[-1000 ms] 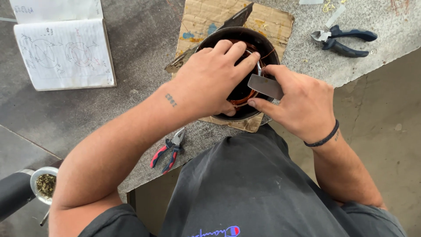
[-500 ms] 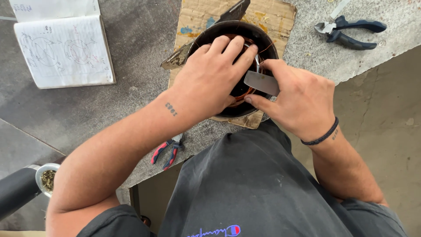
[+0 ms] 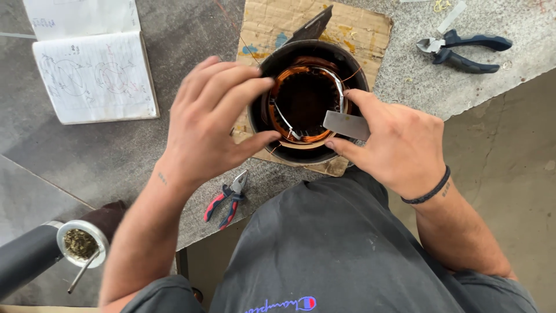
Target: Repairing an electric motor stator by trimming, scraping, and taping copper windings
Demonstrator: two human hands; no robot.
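A round black motor housing [image 3: 263, 124] with copper wire windings [image 3: 282, 78] inside stands on a piece of cardboard [image 3: 272, 26] on the grey bench. My left hand [image 3: 211, 119] hovers at the housing's left rim, fingers spread and curled, holding nothing that I can see. My right hand [image 3: 394, 142] is at the right rim and grips a small flat grey metal piece [image 3: 346, 124] between thumb and fingers, its end over the windings. A black band circles my right wrist.
An open notebook [image 3: 95, 78] with sketches lies at the far left. Blue-handled pliers [image 3: 463, 49] rest at the top right, small red-handled cutters [image 3: 227, 200] near the bench's front edge. A metal cup with a straw [image 3: 80, 243] stands at the lower left.
My left hand has lifted off the top of the housing and drawn back to its left side, which uncovers the copper windings. My right hand keeps the metal piece at the rim.
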